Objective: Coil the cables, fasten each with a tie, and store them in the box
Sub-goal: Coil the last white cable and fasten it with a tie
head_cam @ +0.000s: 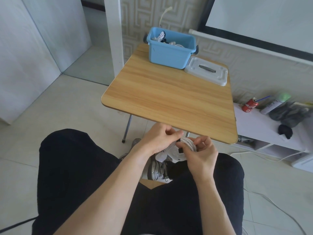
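While both hands, left hand [158, 141] and right hand [201, 154], grip the white coiled cable [183, 150], its black tie [180, 150] stays mostly hidden; box [171, 53] at 12 o'clock.

Room: pale tiled floor [76, 106] taking soft daylight; patterned wallpaper [135, 16] covering the back wall; wooden folding table [169, 99] standing centre; low white shelf [264, 126] sitting right, bearing a red can [250, 105] and what may be dark cloth [286, 114].

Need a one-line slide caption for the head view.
Both hands, left hand and right hand, fasten a black tie round a coiled white cable; the blue box sits open on the table.
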`<state>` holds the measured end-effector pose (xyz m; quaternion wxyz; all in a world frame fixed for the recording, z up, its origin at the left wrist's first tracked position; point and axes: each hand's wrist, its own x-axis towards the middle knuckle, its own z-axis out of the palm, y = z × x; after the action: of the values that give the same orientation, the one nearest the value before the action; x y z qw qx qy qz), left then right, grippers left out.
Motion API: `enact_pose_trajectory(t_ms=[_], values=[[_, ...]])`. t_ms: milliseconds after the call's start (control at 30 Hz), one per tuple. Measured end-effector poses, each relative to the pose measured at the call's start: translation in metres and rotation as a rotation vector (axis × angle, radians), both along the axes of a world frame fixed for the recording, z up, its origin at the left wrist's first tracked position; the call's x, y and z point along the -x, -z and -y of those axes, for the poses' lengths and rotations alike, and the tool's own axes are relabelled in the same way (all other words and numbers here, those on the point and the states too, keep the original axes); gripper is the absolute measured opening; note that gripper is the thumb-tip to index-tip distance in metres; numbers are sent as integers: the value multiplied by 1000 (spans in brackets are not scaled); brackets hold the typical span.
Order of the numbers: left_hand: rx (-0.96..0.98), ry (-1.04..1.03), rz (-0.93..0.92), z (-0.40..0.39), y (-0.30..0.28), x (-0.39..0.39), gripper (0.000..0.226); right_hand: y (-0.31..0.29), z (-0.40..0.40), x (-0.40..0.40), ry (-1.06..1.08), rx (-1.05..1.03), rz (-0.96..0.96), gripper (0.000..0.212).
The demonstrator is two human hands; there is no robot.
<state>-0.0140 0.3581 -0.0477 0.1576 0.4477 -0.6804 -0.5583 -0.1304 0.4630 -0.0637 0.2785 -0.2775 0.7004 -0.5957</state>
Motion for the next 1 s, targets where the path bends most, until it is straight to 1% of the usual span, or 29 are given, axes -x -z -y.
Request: enact_pose_trajectory(t_ms=[33, 100, 167, 233, 333, 400, 500, 533, 567, 600, 633, 667, 733, 833, 1000], values=[[60, 47, 4, 0, -3, 0, 36, -1, 0, 0, 7, 20, 49, 45], [104, 130, 16, 1, -6, 0, 33, -4, 1, 2, 23, 33, 123, 43], [74, 133, 5, 0, -3, 0, 27, -5, 1, 6, 4, 15, 172, 39], [-1, 91, -40, -3, 0, -1, 22, -8, 1, 10, -45, -7, 187, 38], [-73, 47, -68, -2, 2, -2, 22, -12, 1, 12, -139, -1, 194, 40], [-108, 36, -99, -2, -2, -5, 21, -12, 1, 14, -205, -11, 155, 37], [-144, -18, -152, -4, -7, -8, 22, -16, 1, 23, -354, -10, 155, 21], [-163, -51, -171, -4, -7, -9, 21, -16, -2, 25, -407, -3, 150, 18], [-174, -84, -183, -3, -9, -10, 18, -18, -2, 26, -454, -2, 105, 29], [-171, -104, -183, -1, -9, -11, 16, -21, -3, 23, -495, -18, 16, 39], [-153, -114, -168, 0, -10, -12, 15, -23, -3, 18, -520, -37, -86, 42], [-133, -117, -146, 0, -10, -11, 14, -24, -2, 14, -512, -56, -171, 41], [-126, -101, -129, -1, -9, -11, 14, -26, 3, 8, -403, -74, -277, 34], [-197, -57, -165, -3, -8, -10, 14, -23, 8, 9, -286, -69, -290, 23], [-283, -79, -192, -4, -6, -7, 10, -16, 10, 7, -171, -61, -246, 14]])
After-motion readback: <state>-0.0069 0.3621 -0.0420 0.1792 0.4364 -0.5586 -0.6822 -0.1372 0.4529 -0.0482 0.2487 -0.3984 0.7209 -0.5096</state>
